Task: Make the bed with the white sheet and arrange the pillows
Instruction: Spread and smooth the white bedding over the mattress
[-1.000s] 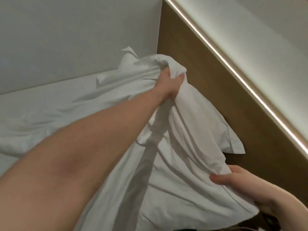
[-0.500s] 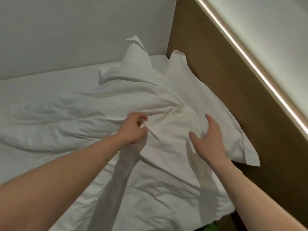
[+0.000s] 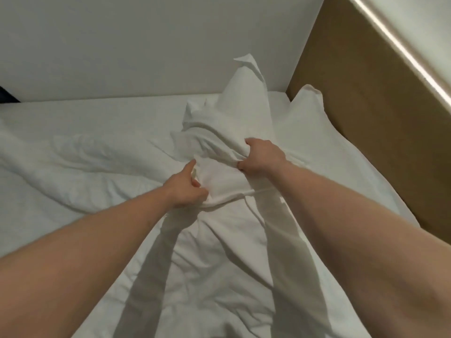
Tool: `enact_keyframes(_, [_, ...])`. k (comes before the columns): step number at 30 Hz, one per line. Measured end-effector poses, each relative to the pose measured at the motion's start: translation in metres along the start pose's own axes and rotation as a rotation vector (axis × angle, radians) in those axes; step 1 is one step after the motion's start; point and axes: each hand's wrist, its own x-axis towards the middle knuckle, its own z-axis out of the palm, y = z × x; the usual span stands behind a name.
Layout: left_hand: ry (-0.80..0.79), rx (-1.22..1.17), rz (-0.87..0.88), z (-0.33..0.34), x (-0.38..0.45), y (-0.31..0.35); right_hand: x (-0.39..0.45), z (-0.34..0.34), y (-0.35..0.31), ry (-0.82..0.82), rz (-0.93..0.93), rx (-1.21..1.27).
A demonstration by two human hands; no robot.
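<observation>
A crumpled white sheet [image 3: 102, 167] lies bunched across the mattress [image 3: 97, 111]. My left hand [image 3: 186, 189] grips a fold of the sheet near the middle of the bed. Just to its upper right, my right hand [image 3: 262, 157] clutches another bunch of the same cloth. A white pillow [image 3: 317, 137] lies flat along the wooden headboard on the right. A second pillow [image 3: 244, 93] stands tilted in the far corner, partly covered by the sheet.
A brown wooden headboard [image 3: 366, 118] runs along the right side with a lit strip [image 3: 400, 47] above it. A plain white wall [image 3: 146, 45] borders the far side of the bed. Something dark [image 3: 6, 97] shows at the far left edge.
A second ago my left hand held the cloth high by the headboard; it has come down to the bed. My right hand, open half a second ago, now grips the sheet.
</observation>
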Motion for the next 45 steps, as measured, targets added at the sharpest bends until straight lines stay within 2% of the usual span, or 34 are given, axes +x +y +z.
enact_keyframes(2, [-0.046, -0.009, -0.061, 0.012, -0.008, -0.01, -0.014, -0.001, -0.019, -0.065, -0.023, 0.004])
enact_keyframes(4, [-0.034, -0.174, -0.187, 0.018, -0.014, -0.016, -0.031, -0.007, -0.033, -0.064, -0.062, 0.137])
enact_keyframes(6, [0.143, -0.449, -0.284, 0.01, -0.015, -0.016, -0.056, -0.019, -0.039, 0.128, -0.164, 0.351])
enact_keyframes(7, [0.298, -0.558, -0.317, 0.002, -0.015, -0.012, -0.072, -0.025, -0.039, 0.21, -0.23, 0.497])
enact_keyframes(8, [0.471, -0.637, -0.343, -0.01, -0.014, -0.006, -0.091, -0.033, -0.04, 0.226, -0.303, 0.661])
enact_keyframes(10, [0.802, -0.661, -0.309, -0.035, -0.009, 0.011, -0.133, -0.048, -0.04, 0.035, -0.436, 0.836])
enact_keyframes(11, [0.904, -0.62, -0.256, -0.048, -0.008, 0.022, -0.152, -0.054, -0.041, -0.109, -0.49, 0.826])
enact_keyframes(12, [0.93, -0.533, -0.182, -0.06, -0.006, 0.034, -0.168, -0.057, -0.041, -0.232, -0.533, 0.78])
enact_keyframes(13, [0.884, -0.397, -0.119, -0.071, -0.007, 0.049, -0.179, -0.059, -0.041, -0.305, -0.567, 0.712])
enact_keyframes(14, [0.765, -0.235, -0.098, -0.078, -0.008, 0.062, -0.186, -0.058, -0.04, -0.332, -0.593, 0.653])
enact_keyframes(15, [0.578, -0.065, -0.117, -0.079, -0.008, 0.072, -0.191, -0.057, -0.039, -0.323, -0.609, 0.61])
enact_keyframes(17, [0.061, 0.295, -0.221, -0.068, -0.016, 0.082, -0.195, -0.054, -0.036, -0.266, -0.613, 0.579])
enact_keyframes(18, [-0.173, 0.396, -0.23, -0.055, -0.016, 0.079, -0.197, -0.054, -0.034, -0.239, -0.601, 0.582])
enact_keyframes(19, [-0.282, 0.436, -0.215, -0.042, -0.015, 0.074, -0.198, -0.055, -0.031, -0.222, -0.576, 0.581])
enact_keyframes(20, [-0.286, 0.424, -0.166, -0.03, -0.012, 0.069, -0.199, -0.055, -0.027, -0.21, -0.551, 0.564])
enact_keyframes(21, [-0.2, 0.381, -0.119, -0.023, -0.015, 0.071, -0.2, -0.056, -0.023, -0.198, -0.526, 0.537])
enact_keyframes(23, [0.121, 0.19, -0.068, -0.033, -0.021, 0.098, -0.2, -0.058, -0.012, -0.144, -0.467, 0.477])
enact_keyframes(25, [0.402, -0.012, 0.038, -0.067, -0.019, 0.149, -0.199, -0.063, -0.003, -0.016, -0.354, 0.445])
enact_keyframes(27, [0.511, -0.242, 0.166, -0.106, -0.013, 0.206, -0.193, -0.075, 0.003, 0.163, -0.201, 0.466])
enact_keyframes(29, [0.511, -0.365, 0.282, -0.13, -0.012, 0.257, -0.179, -0.093, 0.009, 0.342, -0.028, 0.5])
enact_keyframes(32, [0.311, -0.389, 0.45, -0.133, -0.014, 0.301, -0.14, -0.113, 0.025, 0.527, 0.134, 0.507])
enact_keyframes(34, [0.199, -0.246, 0.499, -0.125, -0.014, 0.304, -0.117, -0.115, 0.041, 0.497, 0.223, 0.423])
enact_keyframes(36, [0.159, -0.067, 0.461, -0.105, -0.015, 0.27, -0.108, -0.104, 0.055, 0.334, 0.273, 0.356])
enact_keyframes(38, [0.141, 0.005, 0.362, -0.083, -0.015, 0.212, -0.115, -0.084, 0.056, 0.231, 0.24, 0.285])
enact_keyframes(45, [-0.057, 0.228, 0.085, -0.036, -0.103, -0.069, -0.204, 0.036, 0.008, -0.146, 0.21, 0.109])
